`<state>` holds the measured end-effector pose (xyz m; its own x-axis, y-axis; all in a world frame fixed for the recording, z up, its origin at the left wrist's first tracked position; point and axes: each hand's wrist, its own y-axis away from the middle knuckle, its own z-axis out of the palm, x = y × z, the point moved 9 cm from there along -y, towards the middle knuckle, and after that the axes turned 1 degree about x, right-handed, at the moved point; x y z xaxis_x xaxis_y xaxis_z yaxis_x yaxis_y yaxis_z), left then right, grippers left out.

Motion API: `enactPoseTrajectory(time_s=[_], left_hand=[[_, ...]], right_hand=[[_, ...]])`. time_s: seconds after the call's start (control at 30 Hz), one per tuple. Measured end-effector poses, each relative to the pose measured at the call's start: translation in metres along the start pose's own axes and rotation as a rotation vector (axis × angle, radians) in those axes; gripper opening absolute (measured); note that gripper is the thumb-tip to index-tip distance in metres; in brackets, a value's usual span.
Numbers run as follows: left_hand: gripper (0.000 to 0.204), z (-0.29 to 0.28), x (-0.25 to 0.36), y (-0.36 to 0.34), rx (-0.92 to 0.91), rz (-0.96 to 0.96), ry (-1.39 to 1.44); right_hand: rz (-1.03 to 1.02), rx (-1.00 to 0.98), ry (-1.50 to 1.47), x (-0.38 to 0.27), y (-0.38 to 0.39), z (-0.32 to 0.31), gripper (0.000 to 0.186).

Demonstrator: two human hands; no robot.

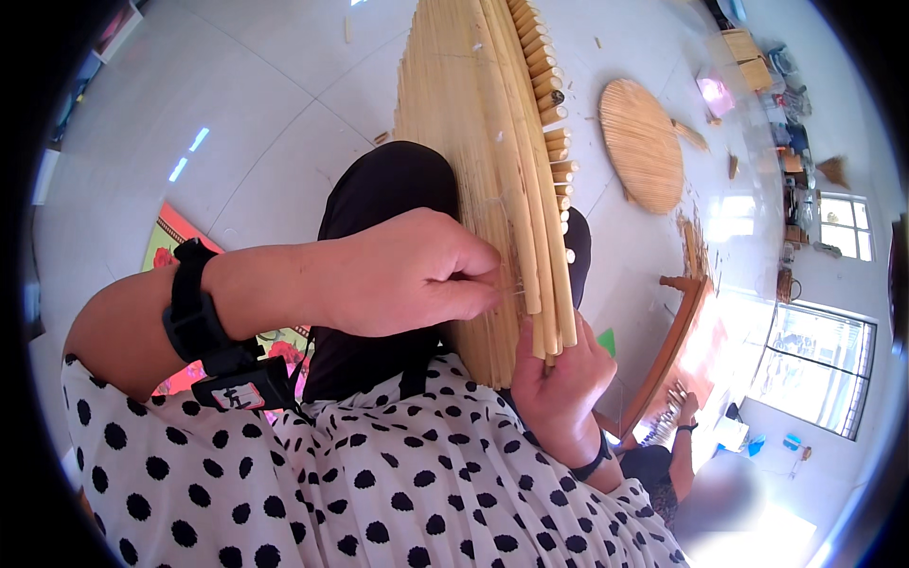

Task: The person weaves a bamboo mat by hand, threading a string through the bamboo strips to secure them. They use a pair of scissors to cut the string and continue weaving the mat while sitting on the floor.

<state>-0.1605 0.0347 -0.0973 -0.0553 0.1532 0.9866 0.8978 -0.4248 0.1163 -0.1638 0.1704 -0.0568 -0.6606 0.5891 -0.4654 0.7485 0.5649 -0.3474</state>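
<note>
A mat of pale yellow reed stalks (454, 123) lies across my lap and reaches away from me, its stalks side by side. Along its right edge the cut round ends of several stalks show. My left hand (407, 275) is closed in a pinch at the mat's surface, on a thin thread (516, 292) running to the outermost stalks. Thumb and fingers of my right hand (568, 386) grip the near ends of those outer stalks (554, 317), partly covering them. A black strap with a small black box circles my left wrist.
A round reed mat (642, 147) lies on the tiled floor at the right, with loose stalk scraps (694, 246) near it. Beyond my right hand, another person's hand (686, 409) is at a wooden bench (653, 364). A floral red cloth (180, 241) is at my left.
</note>
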Motion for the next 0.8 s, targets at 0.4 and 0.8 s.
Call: enactPoseTrajectory(time_s=[0.4, 0.8], left_hand=[[0.034, -0.031, -0.018, 0.024, 0.107, 0.076, -0.247], [0.036, -0.106, -0.347, 0.302, 0.710, -1.037, -0.543]], right_hand=[[0.057, -0.049, 0.185, 0.024, 0.008, -0.006, 0.022], [0.124, 0.047, 0.171, 0.039, 0.014, -0.015, 0.018]])
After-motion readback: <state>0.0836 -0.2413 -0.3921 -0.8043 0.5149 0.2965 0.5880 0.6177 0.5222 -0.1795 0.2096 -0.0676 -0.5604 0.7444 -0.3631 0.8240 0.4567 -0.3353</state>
